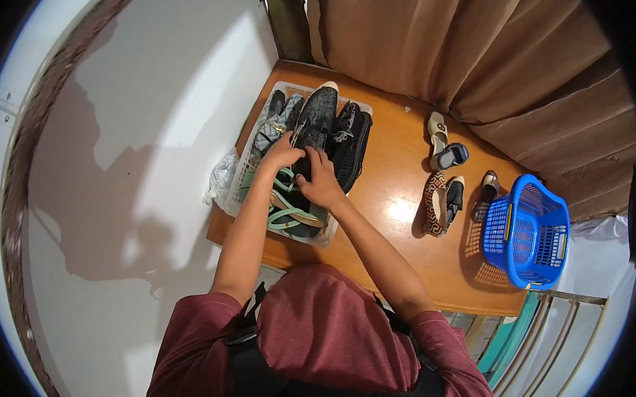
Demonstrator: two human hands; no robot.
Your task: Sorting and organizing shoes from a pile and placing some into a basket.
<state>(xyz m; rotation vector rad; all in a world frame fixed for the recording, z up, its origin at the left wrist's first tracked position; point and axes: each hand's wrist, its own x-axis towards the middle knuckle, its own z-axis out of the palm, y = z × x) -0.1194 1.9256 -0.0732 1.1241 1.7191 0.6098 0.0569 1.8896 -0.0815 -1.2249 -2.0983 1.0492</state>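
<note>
Head view: a wooden desk [403,209] stands in a corner, a white wall on the person's left and brown curtains [480,56] behind it. On the desk's left part sits a white slatted basket [242,172] packed with footwear. Both hands are inside it. The left hand [281,154] rests with fingers curled on a black shoe [316,117] that lies lengthwise in the middle of the basket, toe toward the curtains. The right hand [320,181] lies just beside the left, fingers bent onto the same black shoe; whether either hand fully grips it cannot be told. Pale green strappy sandals [289,213] lie at the basket's near end, under the right wrist. Dark shoes [350,139] fill the basket's right side, a grey patterned pair [273,122] its left side. Loose shoes [442,197] lie on the bare desk to the right, well apart from the hands. A blue plastic basket [528,232] stands at the desk's right edge.
</note>
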